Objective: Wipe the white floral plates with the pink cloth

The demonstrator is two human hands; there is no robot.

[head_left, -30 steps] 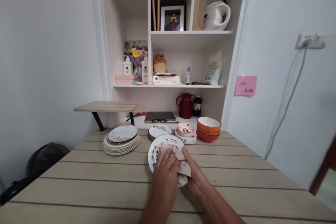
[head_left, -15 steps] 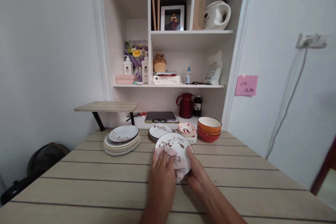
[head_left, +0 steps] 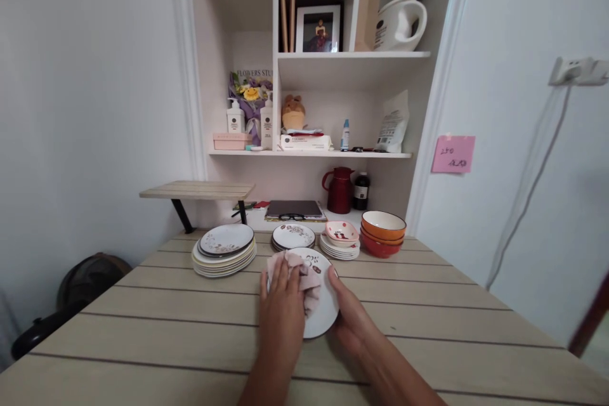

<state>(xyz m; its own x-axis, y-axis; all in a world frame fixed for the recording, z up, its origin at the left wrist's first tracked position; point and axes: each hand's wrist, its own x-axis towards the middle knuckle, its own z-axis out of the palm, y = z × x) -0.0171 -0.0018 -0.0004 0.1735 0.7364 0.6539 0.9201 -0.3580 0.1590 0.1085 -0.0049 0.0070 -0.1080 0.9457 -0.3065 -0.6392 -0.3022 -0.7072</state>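
Observation:
A white plate [head_left: 324,311] with a dark rim and a brown flower pattern is tilted up above the table in front of me. My right hand [head_left: 349,311] grips its right edge, thumb on the face and fingers behind. Under my left hand [head_left: 283,304] a pale pink cloth [head_left: 309,285] is pressed against the plate's left part. The left fingers lie over the cloth, and part of it bunches out to their right. Just behind the plate stands a short stack of similar patterned plates [head_left: 294,236].
A taller stack of plates [head_left: 223,250] stands to the left. Behind, to the right, are small white dishes with a pink dotted bowl [head_left: 341,233] and stacked orange and red bowls [head_left: 383,233]. A raised wooden shelf [head_left: 197,190], a laptop [head_left: 294,209] and a red jug [head_left: 339,190] are farther back.
My left hand and the cloth have moved up and left over the plate's face. The plate has shifted slightly left and down in my right hand. The camera view has turned a little.

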